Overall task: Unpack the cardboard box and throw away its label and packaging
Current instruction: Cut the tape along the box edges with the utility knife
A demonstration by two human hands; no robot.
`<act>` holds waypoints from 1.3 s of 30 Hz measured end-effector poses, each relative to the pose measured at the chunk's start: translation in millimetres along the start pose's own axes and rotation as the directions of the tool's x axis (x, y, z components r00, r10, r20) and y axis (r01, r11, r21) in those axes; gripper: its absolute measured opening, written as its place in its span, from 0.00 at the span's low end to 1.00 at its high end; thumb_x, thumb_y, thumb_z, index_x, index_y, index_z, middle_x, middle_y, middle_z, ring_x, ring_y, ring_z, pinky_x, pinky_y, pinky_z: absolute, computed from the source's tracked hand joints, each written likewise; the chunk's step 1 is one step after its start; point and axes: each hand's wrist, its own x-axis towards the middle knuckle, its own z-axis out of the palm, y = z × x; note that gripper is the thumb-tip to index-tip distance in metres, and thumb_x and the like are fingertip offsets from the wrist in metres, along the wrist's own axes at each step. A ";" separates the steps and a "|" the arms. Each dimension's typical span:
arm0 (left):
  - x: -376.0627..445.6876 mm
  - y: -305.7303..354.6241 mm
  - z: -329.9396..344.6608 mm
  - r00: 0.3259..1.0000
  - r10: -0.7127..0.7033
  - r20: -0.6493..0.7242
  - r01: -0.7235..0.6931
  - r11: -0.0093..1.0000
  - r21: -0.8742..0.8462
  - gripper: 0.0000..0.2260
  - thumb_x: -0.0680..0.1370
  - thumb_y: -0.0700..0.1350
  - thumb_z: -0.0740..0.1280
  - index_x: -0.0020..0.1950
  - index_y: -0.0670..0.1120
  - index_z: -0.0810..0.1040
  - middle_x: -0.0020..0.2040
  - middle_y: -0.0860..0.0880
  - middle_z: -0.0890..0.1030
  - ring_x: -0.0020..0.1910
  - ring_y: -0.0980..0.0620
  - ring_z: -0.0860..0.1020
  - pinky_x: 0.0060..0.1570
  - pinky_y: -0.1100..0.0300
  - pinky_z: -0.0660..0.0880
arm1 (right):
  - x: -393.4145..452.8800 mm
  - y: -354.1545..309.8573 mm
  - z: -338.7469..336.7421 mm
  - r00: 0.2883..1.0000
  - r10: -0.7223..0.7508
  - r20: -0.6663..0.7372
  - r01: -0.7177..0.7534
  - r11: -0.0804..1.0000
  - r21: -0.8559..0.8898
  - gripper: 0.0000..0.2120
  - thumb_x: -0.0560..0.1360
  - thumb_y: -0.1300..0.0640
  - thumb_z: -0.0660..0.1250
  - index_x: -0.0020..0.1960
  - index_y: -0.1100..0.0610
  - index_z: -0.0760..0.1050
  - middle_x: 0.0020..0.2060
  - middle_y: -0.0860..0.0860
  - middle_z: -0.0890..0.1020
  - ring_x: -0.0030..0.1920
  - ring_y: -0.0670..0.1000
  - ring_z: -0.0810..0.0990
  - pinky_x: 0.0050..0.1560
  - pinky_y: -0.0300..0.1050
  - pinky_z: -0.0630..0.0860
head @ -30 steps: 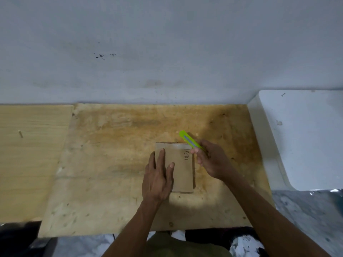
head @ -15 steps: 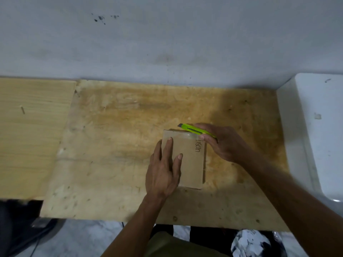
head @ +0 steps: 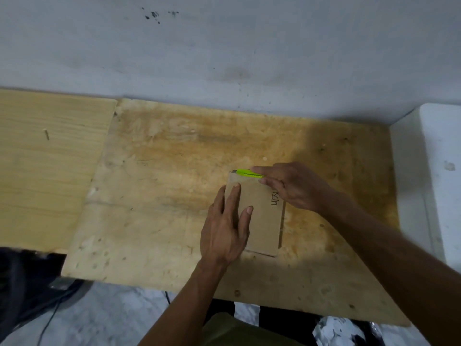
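Left hand [head: 225, 228] presses flat on the cardboard box [head: 262, 216] — right hand [head: 290, 187] grips the green cutter [head: 247, 173] along the box's far edge.

A: How much of the cardboard box [head: 262, 216] shows?

B: Its left side lies under the left hand [head: 225, 231], and the right hand [head: 296, 187] covers the far right corner, along with the start of the black handwriting [head: 275, 199] there. The word cannot be read whole.

A: And the green cutter [head: 249, 173]?

B: Only the front part shows. The rest is hidden inside the right hand's grip. The blade tip is too small to tell.

A: Anything cut off?

B: Right of the right hand, the white block [head: 439, 176] runs out of frame.
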 end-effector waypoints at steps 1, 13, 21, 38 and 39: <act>0.0 0.1 0.1 1.000 0.000 -0.001 0.000 1.000 -0.001 0.28 0.82 0.64 0.52 0.80 0.57 0.59 0.81 0.47 0.60 0.76 0.45 0.66 0.61 0.46 0.76 | 0.5 0.0 0.4 1.000 0.002 0.005 -0.002 1.000 0.002 0.18 0.80 0.54 0.63 0.69 0.53 0.73 0.40 0.55 0.82 0.35 0.53 0.75 0.36 0.43 0.66; 0.8 -1.7 1.6 1.000 0.009 0.006 -0.009 1.000 -0.014 0.27 0.82 0.63 0.53 0.80 0.57 0.57 0.81 0.47 0.60 0.75 0.44 0.67 0.61 0.45 0.76 | 3.4 -3.4 -0.9 1.000 -0.010 0.014 0.011 0.999 -0.032 0.18 0.80 0.56 0.63 0.70 0.54 0.73 0.38 0.57 0.81 0.34 0.51 0.71 0.35 0.44 0.66; 0.7 -2.6 1.6 1.000 0.007 0.007 -0.007 1.000 -0.021 0.27 0.82 0.64 0.53 0.80 0.58 0.55 0.81 0.48 0.59 0.75 0.44 0.67 0.61 0.45 0.76 | -1.4 -4.9 -12.3 0.996 0.023 0.090 -0.020 0.999 -0.035 0.19 0.81 0.56 0.62 0.71 0.54 0.70 0.48 0.59 0.83 0.43 0.57 0.80 0.42 0.51 0.77; 1.3 -4.5 2.4 1.000 -0.009 0.021 0.010 0.999 -0.038 0.27 0.83 0.62 0.55 0.80 0.60 0.52 0.81 0.49 0.58 0.76 0.45 0.66 0.64 0.41 0.76 | -20.9 6.9 -36.6 0.987 0.051 0.153 -0.026 0.987 -0.160 0.19 0.80 0.58 0.62 0.71 0.53 0.71 0.43 0.59 0.82 0.37 0.53 0.70 0.40 0.47 0.69; 1.6 -4.5 2.3 1.000 -0.008 0.019 0.009 0.999 -0.038 0.27 0.83 0.63 0.55 0.80 0.60 0.53 0.81 0.49 0.59 0.76 0.45 0.66 0.63 0.41 0.76 | -22.1 7.3 -37.6 0.986 0.051 0.158 -0.025 0.986 -0.163 0.19 0.80 0.58 0.62 0.71 0.53 0.71 0.43 0.59 0.82 0.37 0.52 0.70 0.40 0.48 0.71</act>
